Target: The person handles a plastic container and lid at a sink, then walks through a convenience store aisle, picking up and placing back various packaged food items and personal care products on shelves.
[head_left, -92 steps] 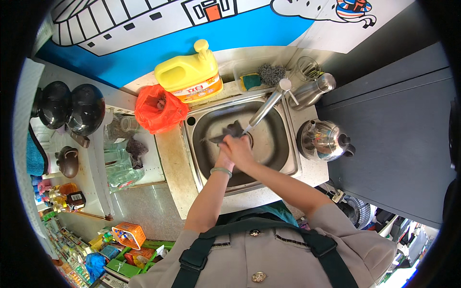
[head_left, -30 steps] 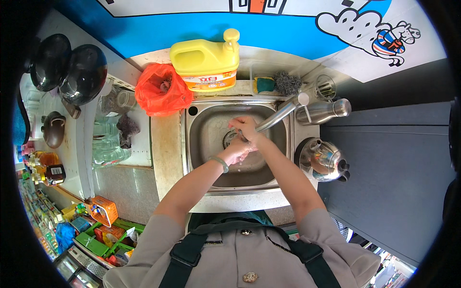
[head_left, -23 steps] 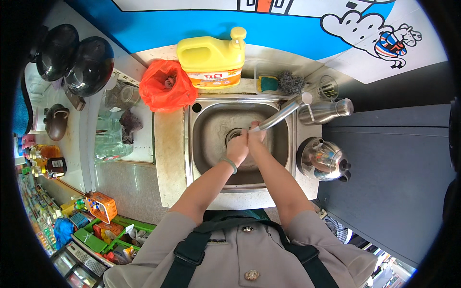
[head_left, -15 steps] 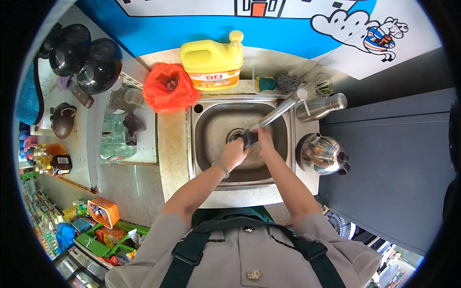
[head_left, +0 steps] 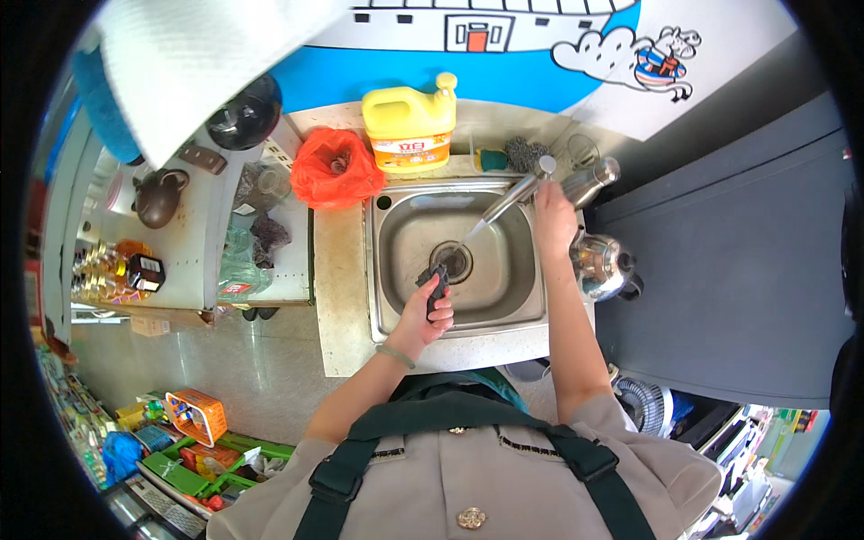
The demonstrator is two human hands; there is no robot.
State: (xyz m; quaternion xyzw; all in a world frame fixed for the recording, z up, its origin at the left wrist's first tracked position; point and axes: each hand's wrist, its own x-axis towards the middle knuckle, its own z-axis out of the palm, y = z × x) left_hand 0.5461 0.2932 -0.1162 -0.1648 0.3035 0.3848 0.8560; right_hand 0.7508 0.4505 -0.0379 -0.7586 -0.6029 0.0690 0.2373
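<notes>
My left hand is over the steel sink, closed around a small dark object that pokes up from the fingers near the drain. My right hand has reached to the back right of the sink and rests at the base of the faucet, whose spout slants down toward the drain. A thin stream of water runs from the spout.
A yellow detergent jug, a red plastic bag, a sponge and scourer sit behind the sink. A steel kettle and flask stand to the right. Dark pots and a teapot lie left.
Both hands were together under the spout. Now my right hand has moved up to the faucet base, and my left hand holds the dark object alone, lower in the sink.
</notes>
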